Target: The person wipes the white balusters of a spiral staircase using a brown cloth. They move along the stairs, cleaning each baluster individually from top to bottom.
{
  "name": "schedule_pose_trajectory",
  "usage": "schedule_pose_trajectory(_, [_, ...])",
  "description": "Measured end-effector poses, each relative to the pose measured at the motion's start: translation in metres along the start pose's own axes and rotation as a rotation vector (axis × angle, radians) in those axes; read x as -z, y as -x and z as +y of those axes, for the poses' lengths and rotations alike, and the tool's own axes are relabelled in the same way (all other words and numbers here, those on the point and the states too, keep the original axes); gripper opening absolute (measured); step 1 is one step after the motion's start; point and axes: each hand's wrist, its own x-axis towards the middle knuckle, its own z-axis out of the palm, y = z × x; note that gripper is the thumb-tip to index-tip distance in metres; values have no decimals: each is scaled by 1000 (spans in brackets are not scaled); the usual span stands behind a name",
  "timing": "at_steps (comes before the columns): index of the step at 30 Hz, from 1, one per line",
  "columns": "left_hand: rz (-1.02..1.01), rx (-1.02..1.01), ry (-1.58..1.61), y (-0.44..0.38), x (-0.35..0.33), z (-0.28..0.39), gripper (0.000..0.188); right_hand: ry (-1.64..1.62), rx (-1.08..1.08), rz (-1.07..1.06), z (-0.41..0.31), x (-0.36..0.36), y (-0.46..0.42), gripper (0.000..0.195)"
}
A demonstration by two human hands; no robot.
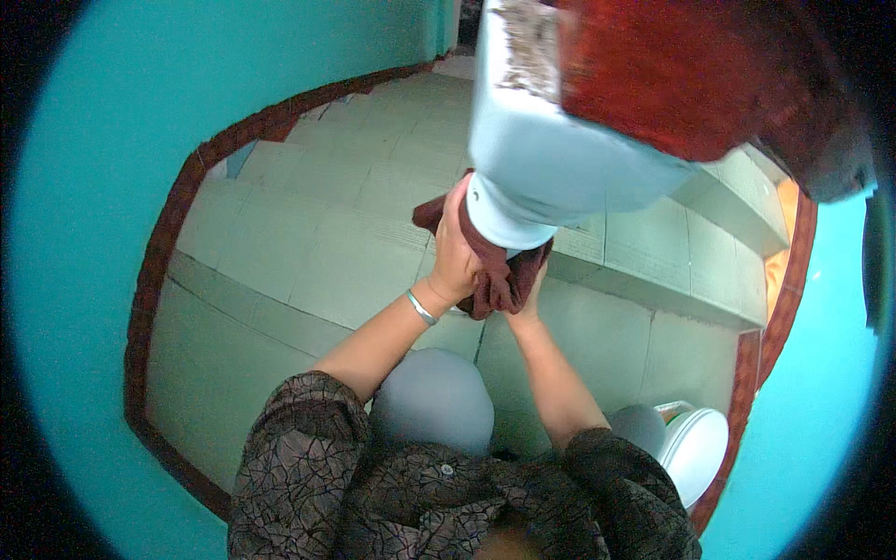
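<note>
A maroon cloth [498, 276] is wrapped around the narrow neck of a white stair newel post [514, 217]. My left hand [458, 255] presses the cloth against the near left side of the neck, with the thumb pointing up along it. On the other side, my right hand [530, 297] holds the cloth from the right; its fingers are mostly hidden behind the fabric and the post. One corner of the cloth sticks out left of my left hand. The post's wide block, topped by a red handrail [651, 77], looms above my hands.
Tiled steps [378, 168] curve up at the left, and more steps [672, 245] rise at the right. A white bucket [696, 455] stands low at the right. A turquoise wall [91, 280] with a dark red skirting [143, 308] bounds the left.
</note>
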Motion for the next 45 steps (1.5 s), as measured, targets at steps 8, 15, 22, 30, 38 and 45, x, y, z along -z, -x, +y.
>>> schedule_pose_trajectory(8, [-37, 27, 289, -20, 10, 10, 60, 190, 38, -73, 13, 7, 4, 57])
schedule_pose_trajectory(15, [44, -75, 232, -41, 17, 40, 48, 23, 11, -119, 23, 18, 16, 61])
schedule_pose_trajectory(22, [-11, 637, 989, -25, 0, -19, 40, -332, -593, 176, -34, 1, 5, 50])
schedule_pose_trajectory(30, [-306, 772, 822, 25, 2, -89, 39, -234, -391, 28, 0, 24, 14, 47])
schedule_pose_trajectory(38, [-232, 1058, 1079, 59, -2, -112, 54, 99, -280, -101, 8, 27, 23, 54])
schedule_pose_trajectory(45, [-103, 860, 341, 121, -15, -108, 55, -97, -562, 167, 18, 16, 49, 45])
